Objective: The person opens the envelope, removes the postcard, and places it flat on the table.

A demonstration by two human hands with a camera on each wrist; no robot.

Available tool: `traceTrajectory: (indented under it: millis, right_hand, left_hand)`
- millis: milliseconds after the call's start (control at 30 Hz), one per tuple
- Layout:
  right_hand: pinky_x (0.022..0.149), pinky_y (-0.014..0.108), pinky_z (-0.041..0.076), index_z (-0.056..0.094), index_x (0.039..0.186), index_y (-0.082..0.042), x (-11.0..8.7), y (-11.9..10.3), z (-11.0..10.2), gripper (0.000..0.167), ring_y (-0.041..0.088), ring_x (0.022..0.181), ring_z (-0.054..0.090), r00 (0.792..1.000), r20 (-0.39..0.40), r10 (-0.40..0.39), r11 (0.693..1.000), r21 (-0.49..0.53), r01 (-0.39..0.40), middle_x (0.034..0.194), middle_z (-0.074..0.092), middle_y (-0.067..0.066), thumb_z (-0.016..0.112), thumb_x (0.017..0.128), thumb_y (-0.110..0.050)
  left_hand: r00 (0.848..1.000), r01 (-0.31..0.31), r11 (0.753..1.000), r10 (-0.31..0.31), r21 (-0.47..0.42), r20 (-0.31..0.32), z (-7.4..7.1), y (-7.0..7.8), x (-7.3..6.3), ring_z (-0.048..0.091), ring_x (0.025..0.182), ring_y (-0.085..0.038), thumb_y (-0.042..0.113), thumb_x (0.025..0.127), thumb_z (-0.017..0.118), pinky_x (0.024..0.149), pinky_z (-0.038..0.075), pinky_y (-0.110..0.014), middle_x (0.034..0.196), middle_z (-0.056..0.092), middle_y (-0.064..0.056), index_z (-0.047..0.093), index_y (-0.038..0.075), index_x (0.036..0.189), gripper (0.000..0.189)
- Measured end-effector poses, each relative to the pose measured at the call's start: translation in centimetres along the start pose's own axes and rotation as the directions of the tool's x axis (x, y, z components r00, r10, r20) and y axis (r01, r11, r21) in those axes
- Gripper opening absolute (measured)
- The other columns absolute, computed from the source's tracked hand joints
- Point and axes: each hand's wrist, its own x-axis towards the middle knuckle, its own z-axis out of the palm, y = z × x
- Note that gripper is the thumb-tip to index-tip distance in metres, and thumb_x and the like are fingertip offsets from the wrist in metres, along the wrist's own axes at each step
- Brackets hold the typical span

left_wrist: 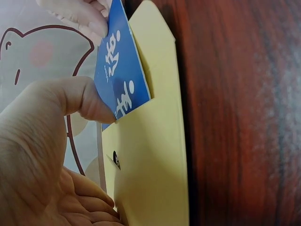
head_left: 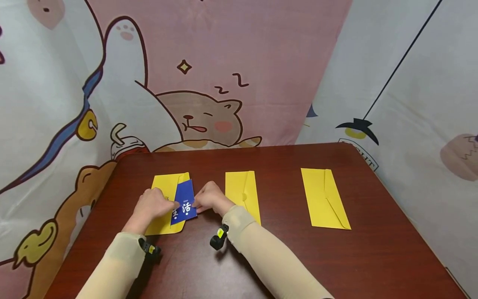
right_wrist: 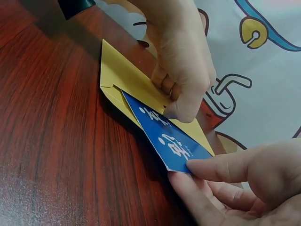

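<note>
A blue card point(head_left: 184, 203) with white characters is partly inside a yellow envelope point(head_left: 162, 221) at the left of the table. Its outer part sticks out past the envelope's mouth. My right hand point(head_left: 211, 197) pinches the card's outer end between thumb and fingers, plain in the right wrist view. Over the envelope is my left hand point(head_left: 152, 206), its thumb point(left_wrist: 96, 104) at the mouth's edge against the card. The left fingers are curled at the envelope; in the left wrist view their tips are partly hidden. The card's inner end is hidden inside the envelope.
A second yellow envelope point(head_left: 239, 187) lies mid-table, just beyond the right forearm, which covers its lower corner. A third yellow envelope point(head_left: 324, 199) lies farther right on the brown table point(head_left: 373, 257). A cartoon-printed cloth point(head_left: 261, 74) hangs behind the table's far edge.
</note>
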Motion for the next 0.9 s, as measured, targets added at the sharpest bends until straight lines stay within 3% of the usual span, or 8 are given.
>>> traceTrajectory:
  millis: [433, 900]
  right_hand:
    - [0.066, 0.034, 0.064, 0.075, 0.093, 0.013, 0.4, 1.0, -0.7, 0.009, 0.022, 0.07, 0.075, 0.996, 0.083, 0.024, 0.987, 0.157, -0.037, 0.082, 0.074, 0.018, 0.08, 0.085, 0.013]
    - [0.064, 0.033, 0.063, 0.073, 0.093, 0.012, 0.9, 1.8, -2.2, 0.012, 0.022, 0.07, 0.075, 0.994, 0.103, 0.021, 0.98, 0.194, -0.041, 0.085, 0.072, 0.019, 0.081, 0.083, 0.014]
  left_hand:
    - [1.0, 0.016, 1.0, -0.016, -0.002, 0.019, -0.3, 0.1, -0.1, 0.059, 0.079, -0.032, 0.05, 0.077, 0.083, 0.064, 0.048, -0.04, 0.087, 0.061, -0.017, 0.063, -0.005, 0.103, 0.064]
    - [0.999, 0.029, 1.0, -0.029, 0.007, 0.024, -0.3, 0.2, 0.1, 0.061, 0.081, -0.034, 0.052, 0.077, 0.083, 0.065, 0.05, -0.04, 0.091, 0.062, -0.019, 0.061, -0.01, 0.114, 0.075]
